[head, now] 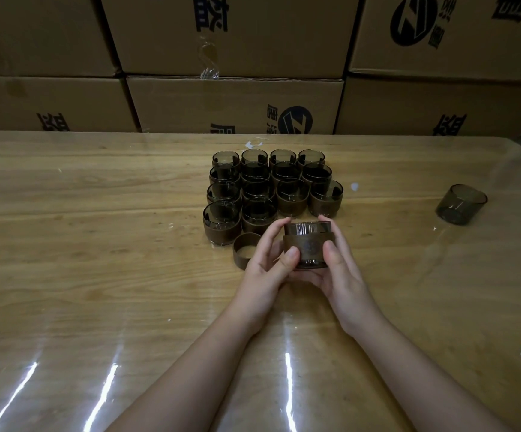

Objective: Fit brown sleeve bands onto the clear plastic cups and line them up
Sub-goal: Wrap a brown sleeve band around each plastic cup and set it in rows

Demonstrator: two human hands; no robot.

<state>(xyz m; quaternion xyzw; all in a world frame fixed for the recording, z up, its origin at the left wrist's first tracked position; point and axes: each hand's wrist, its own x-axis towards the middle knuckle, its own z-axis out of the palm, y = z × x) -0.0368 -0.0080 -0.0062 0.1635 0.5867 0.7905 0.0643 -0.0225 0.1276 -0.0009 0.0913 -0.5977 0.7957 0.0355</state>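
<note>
Left hand: the left hand (263, 263) grips the left side of the held cup (308, 228), with the thumb on the front and the fingers curled round the back.
Right hand: the right hand (341, 269) grips the right side of the same cup in the same way, so the two hands are close together with only the cup between them.
Held cup: it is just in front of the block of banded cups (268, 188), at the block's near right corner, where the front row has a gap.
Brown band: the brown band (307, 249) is round the middle of the held cup, with clear plastic showing above and below it and a round mark on its front side.
Block of banded cups: fourteen upright cups with bands stand touching each other, in three rows of four and a front row of two on the left.
Loose band: a loose band (246, 249) stands on its edge just in front of the block, beside the left hand.
Bare cup: a bare cup (460, 204) without a band is well apart to the right of the block and tilted.
Table: the wooden table (97, 244) carries the block, and its surface is glossy.
Cardboard boxes: the cardboard boxes (234, 101) are stacked behind the block, along the far edge of the table.
</note>
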